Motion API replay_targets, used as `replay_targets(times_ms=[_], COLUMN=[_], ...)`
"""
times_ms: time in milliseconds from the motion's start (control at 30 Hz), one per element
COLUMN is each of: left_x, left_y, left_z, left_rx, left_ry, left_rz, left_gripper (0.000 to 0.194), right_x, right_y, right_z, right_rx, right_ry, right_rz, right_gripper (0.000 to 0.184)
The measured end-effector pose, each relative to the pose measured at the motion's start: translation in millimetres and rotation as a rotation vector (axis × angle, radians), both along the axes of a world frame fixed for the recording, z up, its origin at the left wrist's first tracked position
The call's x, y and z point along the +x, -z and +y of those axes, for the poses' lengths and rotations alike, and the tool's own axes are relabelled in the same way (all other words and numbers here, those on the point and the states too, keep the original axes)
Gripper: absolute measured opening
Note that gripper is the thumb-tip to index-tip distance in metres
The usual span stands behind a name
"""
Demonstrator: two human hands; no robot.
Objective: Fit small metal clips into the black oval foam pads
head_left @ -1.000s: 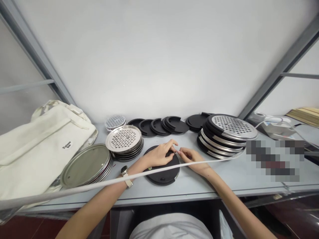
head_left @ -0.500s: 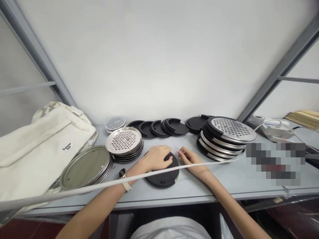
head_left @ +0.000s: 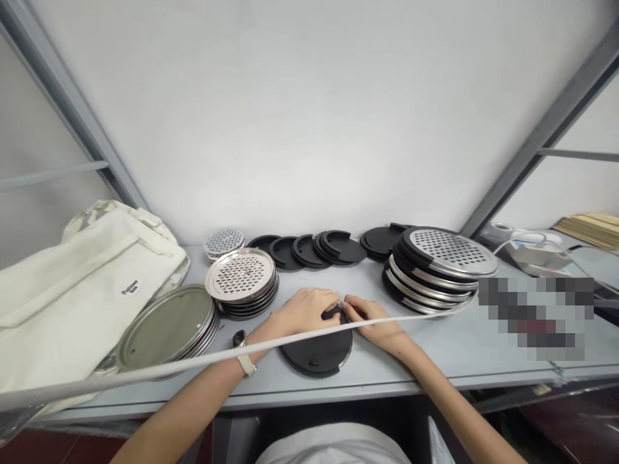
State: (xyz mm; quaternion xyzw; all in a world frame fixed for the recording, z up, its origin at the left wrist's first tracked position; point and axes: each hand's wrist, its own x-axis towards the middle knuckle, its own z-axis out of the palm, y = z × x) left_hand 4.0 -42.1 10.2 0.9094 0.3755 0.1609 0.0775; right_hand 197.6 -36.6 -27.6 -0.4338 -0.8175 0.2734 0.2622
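A black round disc [head_left: 319,354] lies near the table's front edge. My left hand [head_left: 305,310] rests over its far part, fingers curled and gripping it near the far right rim. Close against those fingertips, my right hand [head_left: 376,327] is closed in a pinch on a thin wire-like piece [head_left: 339,303], mostly hidden now. Left of my hands stands a stack of round metal grater plates [head_left: 242,276]. To the right is a taller stack of grater plates with black holders [head_left: 440,264].
Several black discs [head_left: 309,250] lie overlapped along the wall. Greenish round lids [head_left: 167,328] are piled at left beside a cream fabric bag [head_left: 97,277]. A white cord [head_left: 203,357] crosses in front of my hands. Small grater discs [head_left: 223,240] sit at the back.
My right hand has moved left with the wire-like piece to the disc's far right rim, meeting my left fingers. The disc has shifted slightly toward me and right.
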Motion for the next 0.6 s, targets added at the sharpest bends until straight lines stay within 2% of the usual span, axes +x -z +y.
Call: replay_targets(times_ms=[333,467,600], left_x=[-0.3,-0.7,-1.0], left_y=[-4.5,-7.5,-9.0], left_z=[-1.3,-3.1,-3.4], left_rx=[-0.071,-0.105,-0.093], left_ry=[-0.056,-0.058,0.003], left_rz=[0.025,-0.012,-0.039], left_gripper=[0.011,0.024,0.011], right_x=[-0.1,0.0,-0.9], right_y=[-0.9,-3.4,-7.0], right_z=[-2.0,-3.2,-4.6], right_rx=[0.012,0.001,-0.023], right_ry=[-0.015,-0.036,-0.056], right_rz=[0.009,0.032,0.060], right_gripper=[0.031,0.031,0.029])
